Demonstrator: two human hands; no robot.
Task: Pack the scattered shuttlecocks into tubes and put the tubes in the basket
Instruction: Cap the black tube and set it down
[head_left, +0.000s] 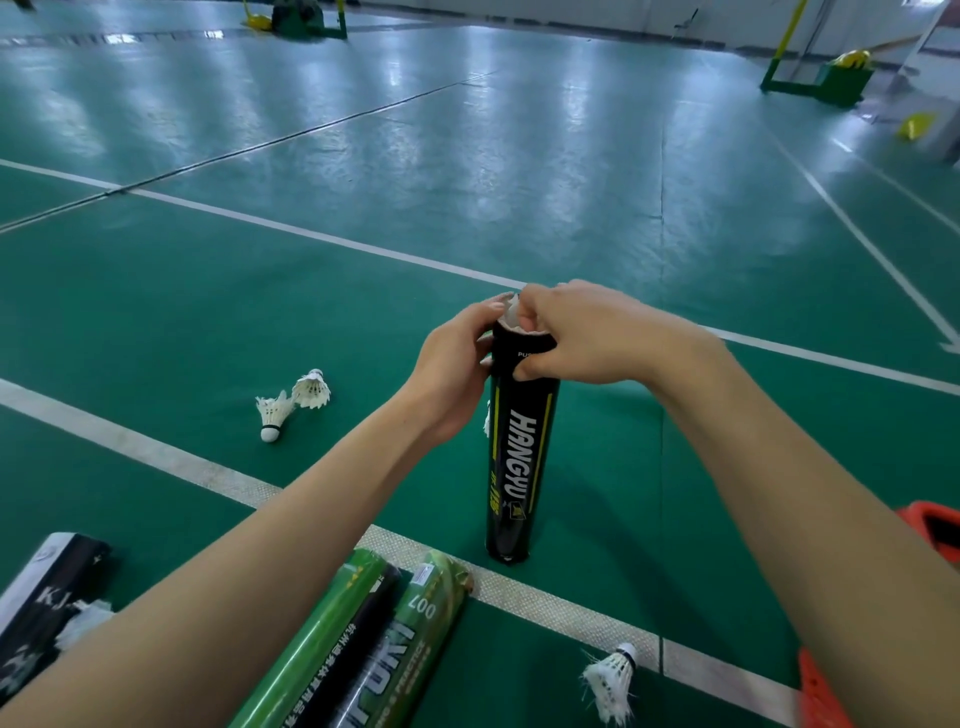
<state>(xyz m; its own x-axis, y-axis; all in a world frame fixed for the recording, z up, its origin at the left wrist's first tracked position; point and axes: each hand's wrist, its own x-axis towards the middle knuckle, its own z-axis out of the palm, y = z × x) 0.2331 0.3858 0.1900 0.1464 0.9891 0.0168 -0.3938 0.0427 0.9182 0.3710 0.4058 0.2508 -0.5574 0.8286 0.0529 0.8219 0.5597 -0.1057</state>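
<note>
A black tube (517, 457) marked HANGYU stands upright on the green court floor. My left hand (457, 374) grips its upper left side. My right hand (576, 332) is at the tube's open mouth, fingers pinched on a white shuttlecock (511, 312) that sticks out of the top. Two loose shuttlecocks (293, 402) lie together on the floor to the left. Another shuttlecock (610, 680) lies at the lower right. A sliver of white feather (487, 418) shows behind the tube, under my left wrist.
Two green tubes (363, 644) lie side by side at the bottom, with a black and white tube (47, 597) at the bottom left. An orange basket rim (821, 696) shows at the right edge. Green net-post bases (831, 83) stand far off.
</note>
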